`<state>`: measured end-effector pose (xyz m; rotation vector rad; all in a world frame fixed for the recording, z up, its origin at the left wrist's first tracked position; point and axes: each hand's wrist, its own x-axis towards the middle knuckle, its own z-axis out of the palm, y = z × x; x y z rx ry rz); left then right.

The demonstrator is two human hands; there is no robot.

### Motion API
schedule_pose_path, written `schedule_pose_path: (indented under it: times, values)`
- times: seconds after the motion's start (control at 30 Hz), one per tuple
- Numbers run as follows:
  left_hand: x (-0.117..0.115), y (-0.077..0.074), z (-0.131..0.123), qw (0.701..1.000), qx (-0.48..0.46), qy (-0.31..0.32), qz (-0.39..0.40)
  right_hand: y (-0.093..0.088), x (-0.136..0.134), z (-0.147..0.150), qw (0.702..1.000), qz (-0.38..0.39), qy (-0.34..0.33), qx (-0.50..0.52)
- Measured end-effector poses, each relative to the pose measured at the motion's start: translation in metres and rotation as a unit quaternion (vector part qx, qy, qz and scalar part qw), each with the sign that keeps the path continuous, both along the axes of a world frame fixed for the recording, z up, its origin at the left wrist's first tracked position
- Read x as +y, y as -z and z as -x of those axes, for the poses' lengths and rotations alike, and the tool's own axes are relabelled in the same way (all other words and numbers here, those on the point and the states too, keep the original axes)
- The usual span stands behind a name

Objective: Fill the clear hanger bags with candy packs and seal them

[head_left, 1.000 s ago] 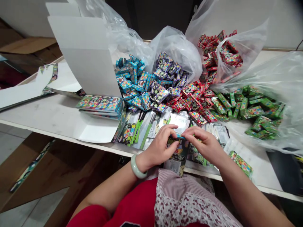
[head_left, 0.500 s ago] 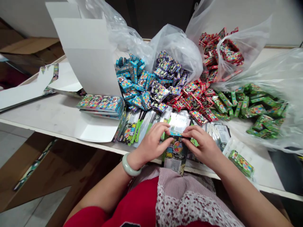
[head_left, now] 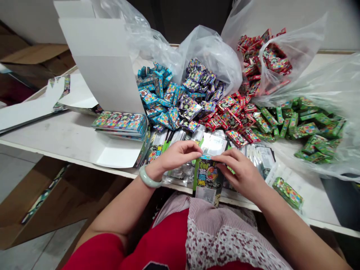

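My left hand (head_left: 176, 155) and my right hand (head_left: 239, 170) meet at the table's front edge. Both pinch the top of a printed packet (head_left: 207, 179) that hangs over the edge; a small blue box (head_left: 207, 157) sits at its mouth between my fingertips. A jade bangle (head_left: 147, 179) rings my left wrist. Under my hands lie several flat printed packets (head_left: 165, 146). Behind them lie heaps of small boxes: blue (head_left: 157, 97), purple (head_left: 199, 90), red (head_left: 236, 120) and green (head_left: 303, 127).
Clear plastic bags (head_left: 210, 48) stand open behind the heaps, one holding more red boxes (head_left: 267, 56). A white carton (head_left: 104, 67) with a stack of filled packets (head_left: 120, 123) stands at the left. A lone green box (head_left: 288, 192) lies at the right. Cardboard (head_left: 33, 195) rests on the floor.
The packet has slid down and shows more of its printed face. My left hand has lifted and shifted left, still pinching at the packet's top beside the right.
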<state>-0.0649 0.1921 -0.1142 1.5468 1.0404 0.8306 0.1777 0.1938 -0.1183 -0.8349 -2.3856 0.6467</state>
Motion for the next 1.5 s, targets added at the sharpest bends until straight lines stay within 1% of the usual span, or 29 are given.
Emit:
schedule_pose_path:
  times: [0.13, 0.23, 0.3, 0.37, 0.43, 0.47, 0.5, 0.53, 0.63, 0.7, 0.77, 0.83, 0.97, 1.03, 1.17, 1.23, 1.27, 1.3, 1.33, 1.37, 1.4, 1.43, 1.5]
  values:
    - [0.009, -0.002, 0.0, 0.999, -0.004, 0.043, 0.026, 0.0, 0.0, -0.001, 1.0, 0.018, -0.017, 0.009]
    - [0.015, -0.005, -0.001, 0.998, 0.011, 0.063, 0.019, 0.0, 0.002, -0.002, 0.999, 0.042, -0.023, 0.019]
    - [0.015, -0.009, -0.001, 0.997, 0.041, 0.066, -0.005, 0.001, 0.003, -0.003, 0.998, 0.054, -0.023, 0.023]
    - [0.013, -0.013, 0.0, 0.993, 0.07, 0.082, -0.044, 0.003, 0.003, -0.005, 0.998, 0.061, -0.02, 0.029]
    - [0.008, -0.013, 0.001, 0.988, 0.076, 0.105, -0.081, 0.007, 0.003, -0.006, 0.997, 0.062, -0.009, 0.036]
    - [0.004, -0.011, 0.002, 0.987, 0.071, 0.109, -0.092, 0.009, 0.002, -0.006, 0.997, 0.061, 0.001, 0.039]
    - [0.0, -0.007, 0.001, 0.988, 0.061, 0.101, -0.097, 0.011, 0.002, -0.006, 0.997, 0.059, 0.013, 0.044]
    - [-0.005, -0.001, 0.001, 0.991, 0.049, 0.079, -0.101, 0.013, 0.001, -0.005, 0.997, 0.055, 0.026, 0.052]
    - [-0.021, 0.022, -0.006, 0.994, 0.009, -0.031, -0.108, 0.021, -0.003, -0.001, 0.992, 0.048, 0.063, 0.097]
    - [-0.029, 0.036, -0.013, 0.991, -0.031, -0.087, -0.092, 0.025, -0.006, 0.003, 0.986, 0.049, 0.082, 0.133]
    - [-0.034, 0.045, -0.018, 0.989, -0.071, -0.114, -0.064, 0.027, -0.008, 0.007, 0.982, 0.055, 0.095, 0.153]
    - [-0.035, 0.047, -0.02, 0.988, -0.082, -0.116, -0.068, 0.028, -0.008, 0.008, 0.98, 0.058, 0.1, 0.16]
    - [-0.033, 0.04, -0.016, 0.985, -0.035, -0.097, -0.137, 0.025, -0.007, 0.006, 0.977, 0.055, 0.106, 0.179]
    - [-0.029, 0.04, -0.013, 0.982, -0.013, -0.119, -0.149, 0.023, -0.006, 0.006, 0.973, 0.058, 0.108, 0.195]
    - [-0.019, 0.048, -0.015, 0.975, 0.012, -0.162, -0.153, 0.022, -0.001, 0.003, 0.973, 0.072, 0.105, 0.193]
    - [-0.015, 0.05, -0.019, 0.97, 0.017, -0.189, -0.15, 0.023, 0.003, -0.011, 0.975, 0.089, 0.092, 0.182]
    - [-0.014, 0.051, -0.02, 0.969, 0.023, -0.201, -0.144, 0.024, 0.005, -0.025, 0.975, 0.104, 0.103, 0.168]
    - [-0.014, 0.051, -0.021, 0.967, 0.031, -0.212, -0.135, 0.027, 0.008, -0.043, 0.973, 0.121, 0.142, 0.137]
    - [-0.014, 0.051, -0.021, 0.966, 0.039, -0.221, -0.126, 0.03, 0.01, -0.065, 0.965, 0.137, 0.202, 0.098]
    - [-0.014, 0.05, -0.021, 0.965, 0.044, -0.23, -0.117, 0.035, 0.013, -0.09, 0.945, 0.149, 0.289, 0.043]
    - [-0.014, 0.05, -0.022, 0.964, 0.047, -0.238, -0.11, 0.04, 0.015, -0.116, 0.908, 0.153, 0.389, -0.031]
    - [-0.014, 0.049, -0.022, 0.963, 0.046, -0.244, -0.104, 0.047, 0.018, -0.142, 0.884, 0.15, 0.439, -0.059]
    - [-0.014, 0.049, -0.024, 0.963, 0.039, -0.25, -0.094, 0.06, 0.021, -0.184, 0.852, 0.143, 0.494, -0.097]
